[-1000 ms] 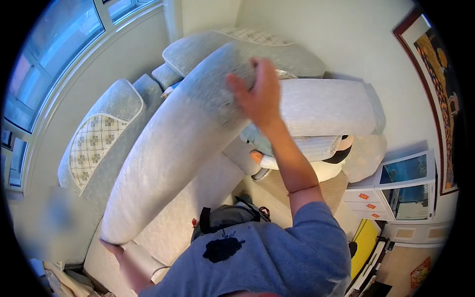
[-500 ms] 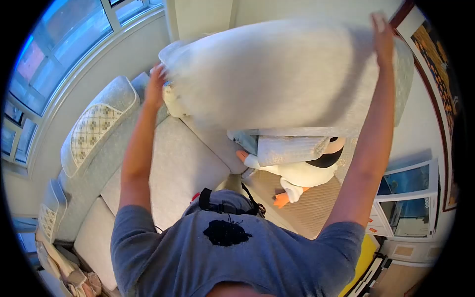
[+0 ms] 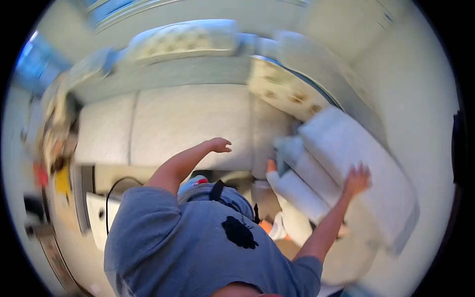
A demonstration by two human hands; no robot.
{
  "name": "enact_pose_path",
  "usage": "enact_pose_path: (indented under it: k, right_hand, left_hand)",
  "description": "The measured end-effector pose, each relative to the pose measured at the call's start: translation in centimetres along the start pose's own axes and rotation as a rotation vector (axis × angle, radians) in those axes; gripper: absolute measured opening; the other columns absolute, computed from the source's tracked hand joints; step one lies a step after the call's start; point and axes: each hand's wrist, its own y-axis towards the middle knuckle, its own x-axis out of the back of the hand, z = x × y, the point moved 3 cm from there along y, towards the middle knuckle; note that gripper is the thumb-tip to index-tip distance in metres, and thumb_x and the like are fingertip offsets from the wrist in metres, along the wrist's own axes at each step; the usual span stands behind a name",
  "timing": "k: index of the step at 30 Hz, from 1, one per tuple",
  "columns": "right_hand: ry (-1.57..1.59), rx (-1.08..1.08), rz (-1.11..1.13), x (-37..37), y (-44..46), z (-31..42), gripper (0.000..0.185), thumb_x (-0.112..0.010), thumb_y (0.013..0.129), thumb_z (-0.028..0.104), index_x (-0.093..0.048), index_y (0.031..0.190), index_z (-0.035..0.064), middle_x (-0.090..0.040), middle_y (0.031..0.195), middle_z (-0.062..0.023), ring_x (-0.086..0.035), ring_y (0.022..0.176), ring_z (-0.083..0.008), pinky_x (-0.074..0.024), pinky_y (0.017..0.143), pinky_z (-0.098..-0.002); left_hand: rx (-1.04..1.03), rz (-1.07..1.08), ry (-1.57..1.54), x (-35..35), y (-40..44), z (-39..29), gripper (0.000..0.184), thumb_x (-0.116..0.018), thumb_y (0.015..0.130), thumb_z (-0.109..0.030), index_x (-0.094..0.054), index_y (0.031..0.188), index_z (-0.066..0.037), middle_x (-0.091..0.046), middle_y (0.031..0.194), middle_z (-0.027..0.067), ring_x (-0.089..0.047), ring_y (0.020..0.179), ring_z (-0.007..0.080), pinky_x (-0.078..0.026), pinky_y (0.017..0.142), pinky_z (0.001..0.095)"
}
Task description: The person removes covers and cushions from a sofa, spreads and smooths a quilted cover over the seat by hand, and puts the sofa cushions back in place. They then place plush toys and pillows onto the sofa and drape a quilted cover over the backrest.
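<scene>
Long pale cushion (image 3: 380, 198) atop a pile of soft pieces (image 3: 308, 162), at the sofa's (image 3: 193, 119) right end
The right hand (image 3: 357, 179) is over the long cushion, fingers spread; blur hides whether it presses; the left hand (image 3: 220, 144), thumb and fingers apart around nothing, hangs over the seat's front edge; beyond the pile, a brown-patterned cushion (image 3: 284, 88) leans back.
</scene>
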Motion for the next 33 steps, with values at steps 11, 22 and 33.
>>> enact_pose_path:
  k: [11, 22, 33]
  right_hand:
    - [-0.163, -0.014, -0.392, -0.5, -3.0, 3.1, 0.03, -0.042, 0.085, 0.037, -0.052, 0.108, 0.0199, -0.05, 0.115, -0.0013, -0.048, 0.105, -0.0194, -0.0386, 0.081, -0.0377]
    - [1.377, -0.025, 1.524, -14.7, -24.9, 37.1, 0.047, -0.047, 0.079, 0.031, -0.041, 0.115, 0.001, -0.046, 0.111, -0.0134, -0.046, 0.097, -0.0247, -0.0375, 0.081, -0.0377]
    - [0.993, 1.581, 0.953, 20.6, -37.8, 77.0, 0.033, -0.049, 0.082, 0.024, -0.052, 0.109, 0.0049, -0.059, 0.091, -0.0111, -0.055, 0.084, -0.0204, -0.0421, 0.076, -0.0311]
  left_hand:
    - [0.867, -0.351, -0.312, -13.3, -27.4, 23.1, 0.049, -0.046, 0.078, -0.042, -0.051, 0.112, -0.007, -0.052, 0.113, 0.0124, -0.048, 0.104, 0.0291, -0.038, 0.088, 0.0379]
    - [0.737, -0.404, -0.644, -20.6, -36.7, 30.1, 0.05, -0.048, 0.077, -0.041, -0.049, 0.115, -0.008, -0.049, 0.115, 0.0157, -0.046, 0.107, 0.0311, -0.036, 0.09, 0.0376]
    - [1.152, -1.161, -1.104, -28.9, -50.9, 33.7, 0.043, -0.05, 0.077, -0.035, -0.054, 0.106, -0.002, -0.059, 0.095, 0.0149, -0.056, 0.087, 0.027, -0.044, 0.076, 0.0345]
